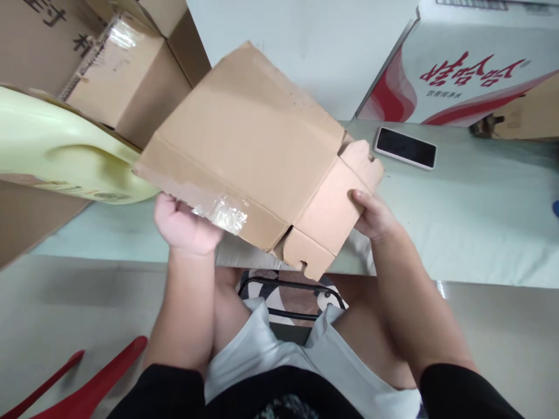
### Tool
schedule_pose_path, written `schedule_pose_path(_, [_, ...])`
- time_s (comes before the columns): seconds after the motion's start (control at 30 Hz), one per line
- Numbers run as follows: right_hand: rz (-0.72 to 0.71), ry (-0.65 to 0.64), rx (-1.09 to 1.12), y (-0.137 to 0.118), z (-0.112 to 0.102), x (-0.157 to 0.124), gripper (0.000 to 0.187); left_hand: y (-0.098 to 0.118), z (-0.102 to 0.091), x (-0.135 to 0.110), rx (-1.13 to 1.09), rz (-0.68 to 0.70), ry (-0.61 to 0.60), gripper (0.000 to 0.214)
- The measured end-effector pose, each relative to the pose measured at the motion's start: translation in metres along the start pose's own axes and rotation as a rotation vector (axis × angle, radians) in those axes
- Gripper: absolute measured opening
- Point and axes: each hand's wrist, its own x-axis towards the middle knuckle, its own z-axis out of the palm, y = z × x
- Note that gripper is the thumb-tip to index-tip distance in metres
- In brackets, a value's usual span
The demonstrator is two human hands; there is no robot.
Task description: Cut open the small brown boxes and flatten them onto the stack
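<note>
A flattened brown cardboard box (257,134) is held tilted above the table, between my two hands. My left hand (186,227) grips its lower left edge from beneath, near a strip of shiny clear tape; most of those fingers are hidden under the cardboard. At the right end, my right hand (375,215) pinches a notched flap, thumb on top and the other fingers below. Two slotted tabs stick out from that end. Close to my left hand lies a pale yellow plastic jug (87,151).
On the pale green table (471,215) lies a dark-screened phone (406,148). Behind it stands a white and red carton (463,64). Several brown boxes (126,75) are stacked at the back left. A red object (96,378) is low on the left.
</note>
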Motion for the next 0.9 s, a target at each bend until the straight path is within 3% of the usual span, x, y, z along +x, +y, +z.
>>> schedule_pose_path(0.13, [-0.077, 0.091, -0.003, 0.001, 0.004, 0.004, 0.061, 0.010, 0.008, -0.011, -0.035, 0.025, -0.169, 0.040])
schedule_pose_path(0.23, [-0.117, 0.126, -0.030, 0.000, 0.006, 0.006, 0.057, 0.009, 0.004, -0.008, 0.031, -0.050, -0.140, 0.035])
schedule_pose_path(0.33, [-0.099, 0.081, 0.015, 0.000, 0.008, 0.005, 0.054, 0.006, -0.004, 0.000, 0.174, -0.168, -0.110, 0.023])
schedule_pose_path(0.43, [-0.057, 0.010, 0.042, 0.003, 0.007, 0.004, 0.059, 0.003, -0.011, 0.002, 0.214, -0.153, -0.163, 0.009])
schedule_pose_path(0.53, [-0.001, 0.041, 0.001, 0.004, 0.002, 0.003, 0.058, -0.002, -0.016, -0.001, 0.092, -0.149, -0.207, 0.007])
schedule_pose_path(0.57, [0.000, 0.063, 0.005, 0.003, 0.000, 0.004, 0.056, -0.004, -0.016, -0.003, 0.072, -0.165, -0.272, 0.012])
schedule_pose_path(0.63, [-0.057, 0.106, 0.049, -0.002, -0.006, 0.004, 0.050, -0.012, -0.012, -0.009, 0.093, -0.228, -0.509, 0.029])
schedule_pose_path(0.73, [-0.242, 0.143, 0.142, -0.012, -0.011, 0.005, 0.045, -0.033, 0.011, -0.032, 0.271, -0.442, -1.004, 0.048])
schedule_pose_path(0.77, [-0.290, 0.136, 0.167, -0.015, -0.013, 0.006, 0.044, -0.044, 0.021, -0.047, 0.433, -0.556, -1.252, 0.049])
schedule_pose_path(0.83, [-0.336, 0.107, 0.219, -0.018, -0.014, 0.007, 0.044, -0.070, 0.043, -0.088, 0.688, -0.643, -1.684, 0.050])
schedule_pose_path(0.87, [-0.339, 0.094, 0.243, -0.018, -0.015, 0.008, 0.045, -0.084, 0.052, -0.113, 0.740, -0.666, -1.916, 0.046])
schedule_pose_path(0.9, [-0.338, 0.090, 0.266, -0.018, -0.015, 0.009, 0.045, -0.099, 0.059, -0.139, 0.737, -0.727, -2.076, 0.041])
